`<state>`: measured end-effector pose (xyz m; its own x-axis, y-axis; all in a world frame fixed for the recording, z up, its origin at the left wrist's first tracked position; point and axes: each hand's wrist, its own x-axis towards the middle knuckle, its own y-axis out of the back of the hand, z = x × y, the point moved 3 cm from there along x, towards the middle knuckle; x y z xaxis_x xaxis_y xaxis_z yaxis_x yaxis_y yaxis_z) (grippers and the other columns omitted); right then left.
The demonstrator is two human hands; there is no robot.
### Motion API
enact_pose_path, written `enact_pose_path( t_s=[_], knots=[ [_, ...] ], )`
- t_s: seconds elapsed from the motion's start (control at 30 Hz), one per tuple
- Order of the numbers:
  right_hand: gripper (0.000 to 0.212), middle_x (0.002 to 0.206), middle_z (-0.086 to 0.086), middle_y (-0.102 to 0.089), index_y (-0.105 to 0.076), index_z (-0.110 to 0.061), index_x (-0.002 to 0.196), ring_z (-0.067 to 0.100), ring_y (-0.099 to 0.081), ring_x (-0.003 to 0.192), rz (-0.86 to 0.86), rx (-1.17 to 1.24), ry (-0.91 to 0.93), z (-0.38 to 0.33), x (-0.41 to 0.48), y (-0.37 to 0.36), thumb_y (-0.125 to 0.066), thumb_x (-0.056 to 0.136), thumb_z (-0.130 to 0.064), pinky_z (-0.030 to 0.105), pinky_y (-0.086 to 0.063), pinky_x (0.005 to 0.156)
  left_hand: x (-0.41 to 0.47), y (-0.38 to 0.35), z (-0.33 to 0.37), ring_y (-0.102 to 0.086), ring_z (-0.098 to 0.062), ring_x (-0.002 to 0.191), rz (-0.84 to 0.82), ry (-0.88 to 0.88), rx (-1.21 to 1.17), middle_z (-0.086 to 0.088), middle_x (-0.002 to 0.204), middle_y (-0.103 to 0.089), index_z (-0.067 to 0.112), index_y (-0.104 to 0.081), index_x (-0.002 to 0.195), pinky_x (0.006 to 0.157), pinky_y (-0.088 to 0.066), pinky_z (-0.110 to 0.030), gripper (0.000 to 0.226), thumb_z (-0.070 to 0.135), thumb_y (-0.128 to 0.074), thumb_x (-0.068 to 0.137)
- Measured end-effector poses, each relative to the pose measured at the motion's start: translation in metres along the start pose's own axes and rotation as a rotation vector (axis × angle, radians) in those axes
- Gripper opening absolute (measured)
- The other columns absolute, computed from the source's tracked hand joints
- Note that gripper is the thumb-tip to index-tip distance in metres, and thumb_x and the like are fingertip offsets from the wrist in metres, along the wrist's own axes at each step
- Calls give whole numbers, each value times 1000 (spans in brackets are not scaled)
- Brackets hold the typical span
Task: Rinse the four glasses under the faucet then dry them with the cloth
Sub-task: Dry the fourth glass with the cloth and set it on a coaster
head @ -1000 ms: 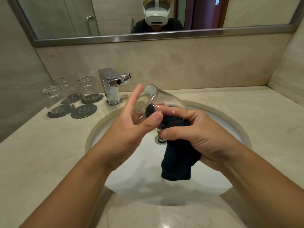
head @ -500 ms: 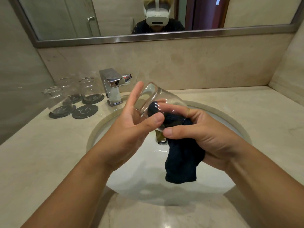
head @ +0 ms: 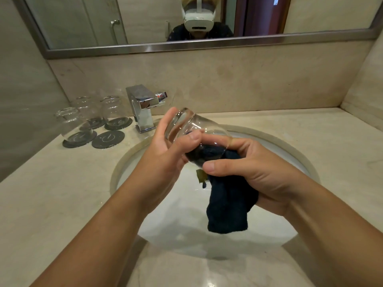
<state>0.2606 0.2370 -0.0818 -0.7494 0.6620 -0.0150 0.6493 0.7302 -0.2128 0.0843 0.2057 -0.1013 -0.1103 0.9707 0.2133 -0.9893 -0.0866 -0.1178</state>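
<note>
Over the middle of the frame, the left hand (head: 165, 154) clasped the clear glass (head: 192, 129), tilted on its side with its thick base pointing up-left; the fingers lay nearly straight behind the base and the thumb pressed across the smooth wall. The right hand (head: 255, 168) had its fingers and thumb curled round the dark, nubbly cloth (head: 228, 208), one end stuffed into the glass's mouth, the rest hanging limp above the white oval sink (head: 124, 160). At centre-left stood the square chrome faucet (head: 143, 108). Left of it, three more glasses (head: 72, 123) stood on round dark coasters, with a fourth coaster (head: 108, 139) bare, all on the pale stone countertop (head: 51, 193).
</note>
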Motion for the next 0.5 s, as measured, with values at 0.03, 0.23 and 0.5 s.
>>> enact_pose_path(
  t_s=[0.03,0.23,0.5],
  knots=[
    [52,126,17,-74,-79,-27,124,26,-64,94,-6,25,-6,0,0,0,-78,77,-5,38,-55,91,0,0,0,-57,-36,142,-19,-2,5,-28,159,-47,5,-19,167,123,-41,-58,105,32,-79,85],
    [52,122,16,-77,-82,-26,117,26,-67,95,22,43,30,-1,0,0,-82,72,1,34,-59,87,-2,-1,3,-54,-35,146,-37,-3,-32,-24,165,-42,14,-17,170,123,-41,-53,113,33,-84,81],
    [46,111,7,-81,-82,-20,116,21,-75,95,132,-21,101,-1,1,0,-77,81,9,39,-57,95,-1,-6,-2,-63,-32,137,12,8,95,-13,145,-66,16,-36,161,121,-39,-63,110,57,-92,76]
  ],
)
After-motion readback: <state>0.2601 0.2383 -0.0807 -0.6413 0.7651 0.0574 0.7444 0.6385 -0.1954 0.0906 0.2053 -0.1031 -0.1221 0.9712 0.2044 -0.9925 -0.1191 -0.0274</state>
